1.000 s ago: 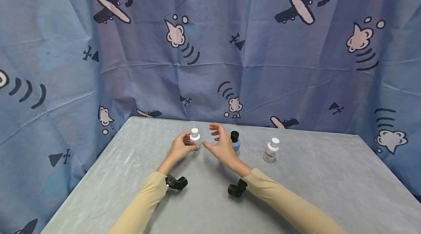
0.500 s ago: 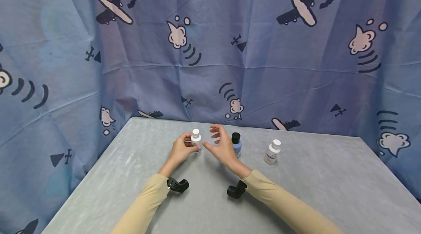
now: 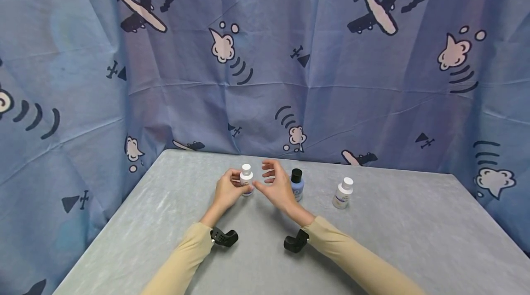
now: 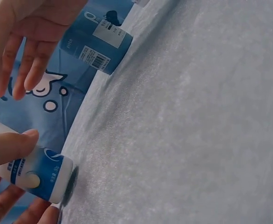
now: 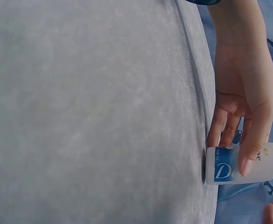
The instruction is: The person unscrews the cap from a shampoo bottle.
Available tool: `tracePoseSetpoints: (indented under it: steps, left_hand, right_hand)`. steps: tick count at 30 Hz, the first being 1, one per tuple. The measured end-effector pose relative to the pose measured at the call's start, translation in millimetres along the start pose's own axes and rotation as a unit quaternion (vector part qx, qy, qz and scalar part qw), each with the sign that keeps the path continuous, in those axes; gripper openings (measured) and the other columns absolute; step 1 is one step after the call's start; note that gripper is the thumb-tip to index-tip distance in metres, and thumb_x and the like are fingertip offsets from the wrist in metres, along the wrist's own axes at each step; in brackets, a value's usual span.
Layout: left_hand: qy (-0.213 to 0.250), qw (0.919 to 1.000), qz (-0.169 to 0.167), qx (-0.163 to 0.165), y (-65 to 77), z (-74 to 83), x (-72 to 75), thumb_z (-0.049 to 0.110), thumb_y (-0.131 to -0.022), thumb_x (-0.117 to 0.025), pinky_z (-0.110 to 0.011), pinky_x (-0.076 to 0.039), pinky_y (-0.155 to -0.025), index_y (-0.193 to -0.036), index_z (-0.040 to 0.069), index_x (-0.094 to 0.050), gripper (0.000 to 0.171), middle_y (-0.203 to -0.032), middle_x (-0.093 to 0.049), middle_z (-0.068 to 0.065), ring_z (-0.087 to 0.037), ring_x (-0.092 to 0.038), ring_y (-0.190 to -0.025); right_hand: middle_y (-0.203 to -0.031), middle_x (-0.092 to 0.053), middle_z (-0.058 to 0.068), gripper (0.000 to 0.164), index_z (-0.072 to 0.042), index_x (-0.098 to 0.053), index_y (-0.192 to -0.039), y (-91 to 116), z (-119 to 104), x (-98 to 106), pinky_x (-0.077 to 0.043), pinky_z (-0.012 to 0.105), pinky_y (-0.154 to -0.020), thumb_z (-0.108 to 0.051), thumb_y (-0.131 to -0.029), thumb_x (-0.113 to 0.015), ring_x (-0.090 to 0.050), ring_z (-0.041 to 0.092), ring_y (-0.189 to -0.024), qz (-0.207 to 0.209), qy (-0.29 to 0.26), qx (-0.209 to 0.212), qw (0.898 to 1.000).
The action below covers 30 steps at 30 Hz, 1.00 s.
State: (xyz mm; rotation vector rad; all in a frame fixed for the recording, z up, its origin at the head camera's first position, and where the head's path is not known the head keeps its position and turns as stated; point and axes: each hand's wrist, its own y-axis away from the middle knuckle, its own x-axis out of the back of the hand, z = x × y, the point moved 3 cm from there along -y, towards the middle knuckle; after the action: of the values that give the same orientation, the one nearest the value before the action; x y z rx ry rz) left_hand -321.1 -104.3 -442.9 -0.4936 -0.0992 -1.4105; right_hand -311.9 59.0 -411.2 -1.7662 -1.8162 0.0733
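Fingers of the left hand (image 3: 226, 192), in the head view, grasp a capped white bottle (image 3: 246, 179) left of the blue bottle (image 3: 297, 187); the right hand (image 3: 278, 189), between, has free, relaxed fingers. Left wrist: both bottles labelled. Right wrist: white bottle's contents hidden.

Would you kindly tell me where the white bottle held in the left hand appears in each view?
Head: the white bottle is slightly left of centre, below mid-height.
Left wrist: it is at the lower left, near the left edge.
Right wrist: it is at the right, below mid-height, turned sideways in the picture.
Shared landmark: the left hand holding it.
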Motion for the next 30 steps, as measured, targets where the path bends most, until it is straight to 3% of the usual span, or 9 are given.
tracePoseSetpoints:
  steps: [16, 26, 30]
  left_hand:
    - [0.009, 0.9992, 0.007, -0.039, 6.3, 7.6, 0.8, 0.006, -0.071, -0.083, -0.034, -0.055, -0.08, -0.107, 0.003, -0.061, 0.042, -0.101, -0.069, -0.016, -0.027, -0.067, -0.09]
    - [-0.003, 0.9989, 0.015, -0.045, 10.8, 12.2, 1.6, 0.009, -0.067, -0.084, -0.036, -0.054, -0.078, -0.104, 0.008, -0.065, 0.042, -0.095, -0.071, -0.012, -0.023, -0.066, -0.083]
    - [-0.014, 0.9987, 0.022, -0.044, 12.1, 13.1, 1.5, 0.011, -0.066, -0.085, -0.036, -0.053, -0.079, -0.104, 0.01, -0.066, 0.043, -0.094, -0.07, -0.01, -0.022, -0.065, -0.084]
  right_hand:
    - [-0.113, -0.064, 0.015, 0.053, -0.007, -0.054, -0.125, -3.2, -5.8, -3.5, -0.055, 0.034, -0.085, -0.015, -0.079, -0.079, -0.066, 0.026, -0.097, -0.011, -0.009, -0.002, 1.0]
    - [-0.103, -0.065, 0.014, 0.045, -0.007, -0.059, -0.117, -3.5, -13.6, -6.0, -0.054, 0.043, -0.085, -0.011, -0.077, -0.079, -0.064, 0.028, -0.095, -0.005, -0.032, -0.001, 0.999]
    - [-0.1, -0.066, 0.011, 0.04, -0.009, -0.061, -0.114, -4.8, -12.8, -4.9, -0.055, 0.039, -0.084, -0.014, -0.078, -0.079, -0.064, 0.025, -0.093, -0.011, -0.022, -0.005, 1.0]
